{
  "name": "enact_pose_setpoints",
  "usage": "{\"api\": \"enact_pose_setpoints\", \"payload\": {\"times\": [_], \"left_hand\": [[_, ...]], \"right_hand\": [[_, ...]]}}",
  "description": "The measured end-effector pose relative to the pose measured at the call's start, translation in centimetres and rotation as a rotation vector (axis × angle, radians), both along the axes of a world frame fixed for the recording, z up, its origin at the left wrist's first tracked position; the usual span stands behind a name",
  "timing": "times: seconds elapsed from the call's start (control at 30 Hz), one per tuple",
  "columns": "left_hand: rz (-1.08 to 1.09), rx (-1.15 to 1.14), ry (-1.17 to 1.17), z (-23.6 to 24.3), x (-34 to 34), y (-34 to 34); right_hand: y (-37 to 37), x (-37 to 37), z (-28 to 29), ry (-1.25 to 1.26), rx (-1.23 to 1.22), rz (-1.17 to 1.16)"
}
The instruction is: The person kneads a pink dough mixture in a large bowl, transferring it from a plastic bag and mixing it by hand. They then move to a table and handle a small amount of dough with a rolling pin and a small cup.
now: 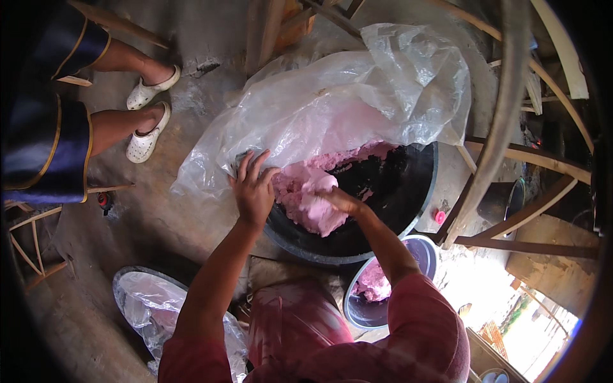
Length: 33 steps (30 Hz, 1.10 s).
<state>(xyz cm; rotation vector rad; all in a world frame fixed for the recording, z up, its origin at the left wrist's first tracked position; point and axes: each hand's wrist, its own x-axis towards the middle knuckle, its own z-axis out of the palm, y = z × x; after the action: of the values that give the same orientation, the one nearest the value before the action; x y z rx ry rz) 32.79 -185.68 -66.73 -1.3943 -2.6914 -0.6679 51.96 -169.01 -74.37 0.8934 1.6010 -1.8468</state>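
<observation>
A wide black basin (408, 191) stands before me with a mass of soft pink dough (297, 188) along its left side. My right hand (345, 202) is closed on a lump of this dough, its fingertips sunk in and hidden. A clear plastic sheet (319, 96) covers the far part of the basin and hangs over its left rim. My left hand (254, 188) rests at the sheet's near edge by the left rim, fingers spread and touching the plastic; the thumb side lies close to the dough.
Right of my knees, a smaller basin (353, 305) holds more pink dough. Another plastic-covered tub (121, 290) stands at lower left. A person's legs in white clogs (148, 137) are at upper left. Wooden frames (530, 210) crowd the right; a pink cap (439, 217) lies nearby.
</observation>
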Motion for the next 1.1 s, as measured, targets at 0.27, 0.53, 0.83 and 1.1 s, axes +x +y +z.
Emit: {"api": "enact_pose_setpoints", "payload": {"times": [0.27, 0.53, 0.83, 1.1], "left_hand": [[-0.231, 0.483, -0.206, 1.6, 4.6, 0.6], [-0.23, 0.217, -2.059, 0.4, 9.9, 1.2], [-0.658, -0.126, -1.188, 9.5, 22.7, 3.5], [0.217, -0.114, 0.309, 8.0, -7.2, 9.7]], "right_hand": [[-10.3, 6.9, 13.6, 0.455, 1.21, 0.169], [-14.0, 11.9, 14.0, 0.645, 1.302, -0.187], [-19.0, 31.9, 21.4, 0.182, 1.399, -0.162], [-17.5, 37.2, 8.1, -0.489, 1.072, 0.224]]}}
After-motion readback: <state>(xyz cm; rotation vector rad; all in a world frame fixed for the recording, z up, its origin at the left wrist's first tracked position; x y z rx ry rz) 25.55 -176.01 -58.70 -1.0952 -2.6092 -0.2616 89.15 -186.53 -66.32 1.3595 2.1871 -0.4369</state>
